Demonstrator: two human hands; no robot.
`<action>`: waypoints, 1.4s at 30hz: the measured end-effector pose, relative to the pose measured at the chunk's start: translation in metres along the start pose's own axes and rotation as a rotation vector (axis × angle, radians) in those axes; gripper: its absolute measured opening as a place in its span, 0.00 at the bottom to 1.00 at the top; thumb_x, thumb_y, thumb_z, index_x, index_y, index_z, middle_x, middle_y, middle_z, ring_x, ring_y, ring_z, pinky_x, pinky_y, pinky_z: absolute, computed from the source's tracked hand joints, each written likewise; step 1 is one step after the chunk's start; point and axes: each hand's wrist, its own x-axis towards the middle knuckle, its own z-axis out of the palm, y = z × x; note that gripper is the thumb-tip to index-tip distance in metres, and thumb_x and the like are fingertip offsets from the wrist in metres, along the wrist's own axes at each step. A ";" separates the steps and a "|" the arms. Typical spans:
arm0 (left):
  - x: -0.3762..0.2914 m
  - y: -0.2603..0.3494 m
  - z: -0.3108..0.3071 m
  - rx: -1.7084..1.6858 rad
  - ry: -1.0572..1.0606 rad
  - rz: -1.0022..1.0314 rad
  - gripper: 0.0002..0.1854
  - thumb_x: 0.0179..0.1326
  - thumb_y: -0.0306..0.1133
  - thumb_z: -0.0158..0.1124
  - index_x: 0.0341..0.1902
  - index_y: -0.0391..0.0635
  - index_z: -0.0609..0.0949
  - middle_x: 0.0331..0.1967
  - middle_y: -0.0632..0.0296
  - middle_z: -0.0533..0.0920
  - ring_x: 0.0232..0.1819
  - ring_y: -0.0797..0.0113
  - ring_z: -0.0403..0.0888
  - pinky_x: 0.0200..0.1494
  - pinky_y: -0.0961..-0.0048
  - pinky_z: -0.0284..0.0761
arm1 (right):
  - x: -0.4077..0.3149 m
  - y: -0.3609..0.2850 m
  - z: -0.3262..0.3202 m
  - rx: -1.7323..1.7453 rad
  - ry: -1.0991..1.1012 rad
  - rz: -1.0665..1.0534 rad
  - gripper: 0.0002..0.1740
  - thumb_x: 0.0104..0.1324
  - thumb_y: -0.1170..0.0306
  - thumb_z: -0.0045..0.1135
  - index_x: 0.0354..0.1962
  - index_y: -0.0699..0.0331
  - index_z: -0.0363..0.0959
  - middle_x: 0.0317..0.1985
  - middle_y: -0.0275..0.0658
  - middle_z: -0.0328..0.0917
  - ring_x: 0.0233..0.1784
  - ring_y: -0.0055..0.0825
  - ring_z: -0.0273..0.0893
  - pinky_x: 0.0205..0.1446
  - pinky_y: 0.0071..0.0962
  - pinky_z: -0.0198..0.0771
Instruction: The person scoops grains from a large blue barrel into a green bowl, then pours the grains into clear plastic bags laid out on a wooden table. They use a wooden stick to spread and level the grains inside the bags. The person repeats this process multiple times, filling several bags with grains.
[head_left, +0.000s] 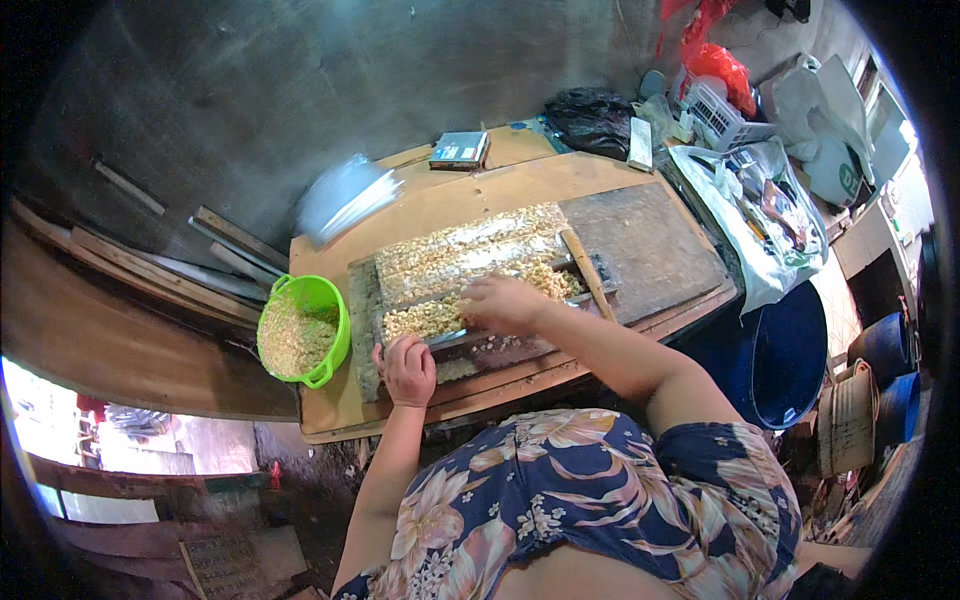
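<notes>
A long strip of loose pale beans (424, 320) lies on clear plastic film within a narrow wooden mould (510, 352). My right hand (502, 304) is down on the strip, its fingertips partly hidden among the beans. At the mould's near left corner, my left hand (407, 367) curls its fingers over the edge. Behind the strip lie flat, film-covered slabs of beans (472, 244), side by side on a worn board (645, 240). A wooden stick (587, 274) rests across the right end of the mould.
A green basin (304, 330) of beans stands at the table's left edge. Clear plastic sheets (349, 199) and a box (459, 150) lie toward the wall. A black bag (589, 124) and a filled white bag (772, 202) sit at right, above a blue drum (780, 360).
</notes>
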 end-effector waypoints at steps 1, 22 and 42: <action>0.000 0.000 0.000 0.001 0.000 -0.002 0.08 0.48 0.28 0.62 0.32 0.54 0.75 0.39 0.68 0.77 0.48 0.64 0.75 0.62 0.52 0.53 | 0.007 -0.006 0.007 -0.021 0.005 -0.066 0.17 0.55 0.68 0.56 0.44 0.55 0.72 0.47 0.35 0.74 0.56 0.35 0.69 0.60 0.42 0.61; 0.000 0.000 -0.001 -0.023 0.008 -0.018 0.09 0.48 0.28 0.63 0.32 0.54 0.74 0.38 0.68 0.76 0.47 0.64 0.75 0.61 0.50 0.55 | -0.068 0.052 -0.051 0.035 -0.059 0.208 0.06 0.54 0.68 0.53 0.30 0.58 0.74 0.37 0.37 0.74 0.47 0.39 0.72 0.51 0.38 0.69; -0.001 -0.001 0.000 -0.008 -0.013 -0.017 0.09 0.48 0.29 0.63 0.33 0.53 0.74 0.39 0.65 0.75 0.49 0.61 0.74 0.62 0.50 0.54 | -0.024 0.072 -0.017 -0.019 -0.238 0.115 0.08 0.52 0.78 0.51 0.32 0.61 0.73 0.40 0.36 0.74 0.48 0.37 0.73 0.48 0.35 0.73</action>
